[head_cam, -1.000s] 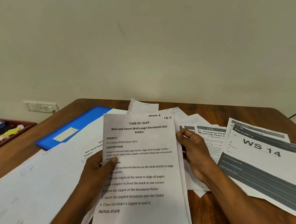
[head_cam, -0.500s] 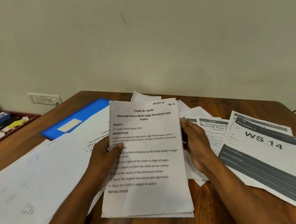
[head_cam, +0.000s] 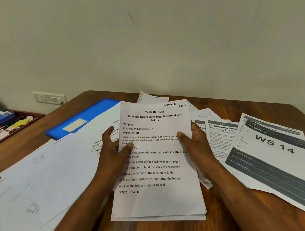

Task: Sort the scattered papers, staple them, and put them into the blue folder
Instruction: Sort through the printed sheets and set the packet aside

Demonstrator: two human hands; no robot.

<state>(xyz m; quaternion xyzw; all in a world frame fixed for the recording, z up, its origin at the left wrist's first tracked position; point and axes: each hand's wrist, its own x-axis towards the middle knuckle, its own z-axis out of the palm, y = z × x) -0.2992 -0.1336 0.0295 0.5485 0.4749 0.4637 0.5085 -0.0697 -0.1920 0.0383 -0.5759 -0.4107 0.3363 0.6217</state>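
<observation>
- Stack of papers [head_cam: 160, 162] lies in the middle of the wooden desk [head_cam: 230, 227], its long axis running from the person toward the wall, slightly tilted; the printed heading "TASK ID: 3649" sits at the far end and reads upright from the person's side.
- Lower sheets peek out unevenly along the stack's near edge.
- Left hand [head_cam: 113, 148] grips the stack's left edge, thumb curled over the top sheet, fingers beside and behind the edge.
- Right hand [head_cam: 195, 144] grips the right edge, thumb pressed on the top sheet and the other fingers behind it.
- Blue folder [head_cam: 87, 119] lies flat at the far left, its long axis slanting toward the far edge, partly covered by loose white sheets [head_cam: 43, 171].
- More printed pages [head_cam: 274, 155], one marked "WS 14", fan out to the right of the stack.
- A red tray [head_cam: 13, 133] of small items sits beyond the desk's left side.
</observation>
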